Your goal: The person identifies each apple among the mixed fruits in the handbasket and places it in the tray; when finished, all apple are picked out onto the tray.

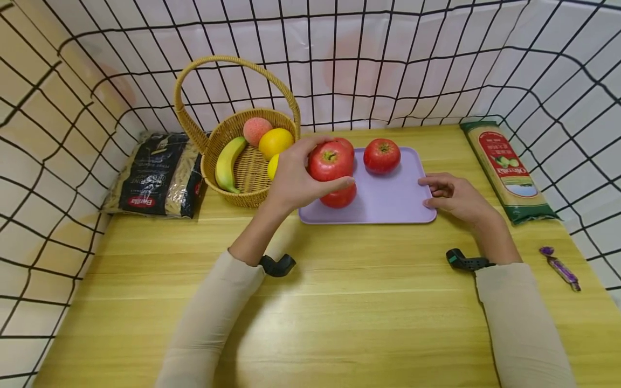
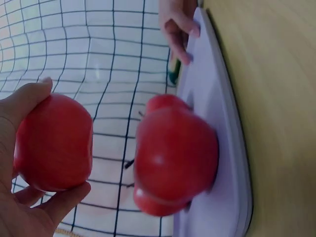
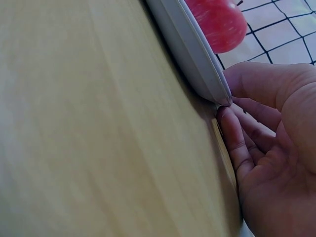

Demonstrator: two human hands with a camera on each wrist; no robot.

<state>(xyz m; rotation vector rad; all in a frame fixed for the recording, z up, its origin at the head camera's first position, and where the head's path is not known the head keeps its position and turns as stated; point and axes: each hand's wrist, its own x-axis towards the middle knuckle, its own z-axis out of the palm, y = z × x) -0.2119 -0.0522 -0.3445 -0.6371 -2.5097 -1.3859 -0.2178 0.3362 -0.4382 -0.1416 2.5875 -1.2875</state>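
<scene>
My left hand [image 1: 296, 175] grips a red apple [image 1: 330, 161] between thumb and fingers, raised above the left part of a lilac tray [image 1: 388, 199]. In the left wrist view that held apple [image 2: 54, 143] is apart from the apples on the tray. Three more red apples are on the tray: one at the front [image 1: 339, 198], one at the back right [image 1: 381, 156], and one behind, partly hidden by the held apple [image 1: 346, 144]. At the tray's right end, my right hand [image 1: 453, 196] pinches the rim [image 3: 222, 94], its thumb above and fingertips at the underside.
A wicker basket [image 1: 208, 172] with a banana, a peach and yellow fruits stands left of the tray. Beyond it lies a black pasta bag [image 1: 150, 175]. On the right are a green-ended noodle packet [image 1: 509, 172] and a purple-wrapped candy [image 1: 560, 269]. Black wire grids [image 1: 388, 70] enclose the table.
</scene>
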